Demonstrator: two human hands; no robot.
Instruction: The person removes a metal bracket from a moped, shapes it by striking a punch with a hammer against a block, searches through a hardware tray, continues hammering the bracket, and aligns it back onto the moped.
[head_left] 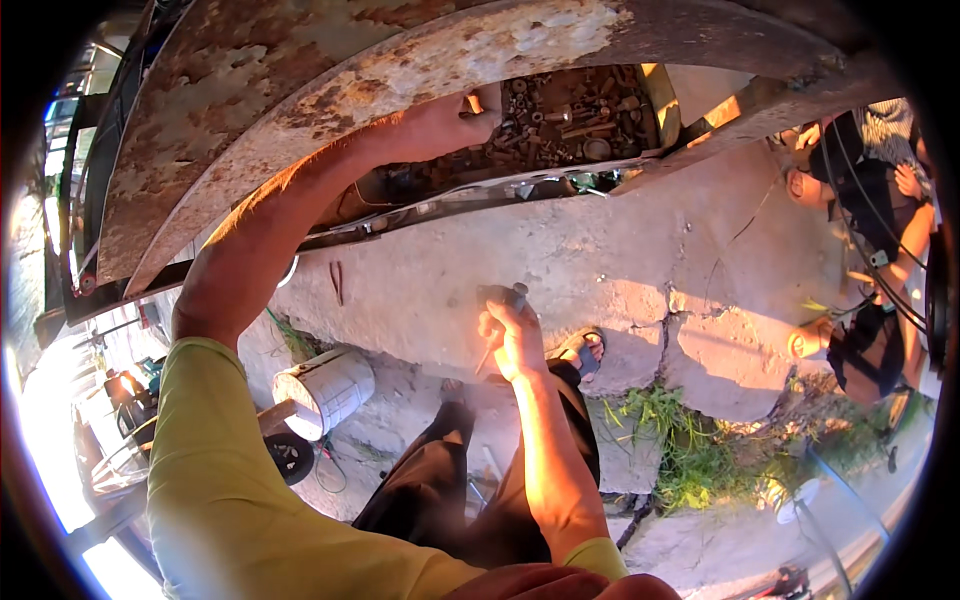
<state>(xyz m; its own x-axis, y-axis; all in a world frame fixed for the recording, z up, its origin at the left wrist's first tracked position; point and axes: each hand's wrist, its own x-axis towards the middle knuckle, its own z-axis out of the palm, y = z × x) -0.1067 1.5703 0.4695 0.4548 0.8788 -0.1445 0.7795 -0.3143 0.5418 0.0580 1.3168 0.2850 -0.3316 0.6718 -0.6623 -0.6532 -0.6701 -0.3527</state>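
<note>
My left hand (462, 122) reaches under a curved rusty metal plate (330, 130) to a tray (663, 105) of loose rusty bolts and nuts (585, 115). Its fingers are curled closed at the left part of the hardware; whether they pinch anything is hidden. Over the concrete, my right hand (515, 345) is closed around a dark metal piece (512, 295) that sticks out above the fingers. Something thin and rod-like (487, 360) points down below those fingers; I cannot tell whether it belongs to the same piece.
Pliers (337, 283) lie on the cracked concrete (600, 250). A white bucket (325, 392) stands at the left, beside a dark wheel-like disc (290, 457). Grass (690, 450) grows from a crack. Other people (870, 200) are at the right, near hanging cables (875, 240).
</note>
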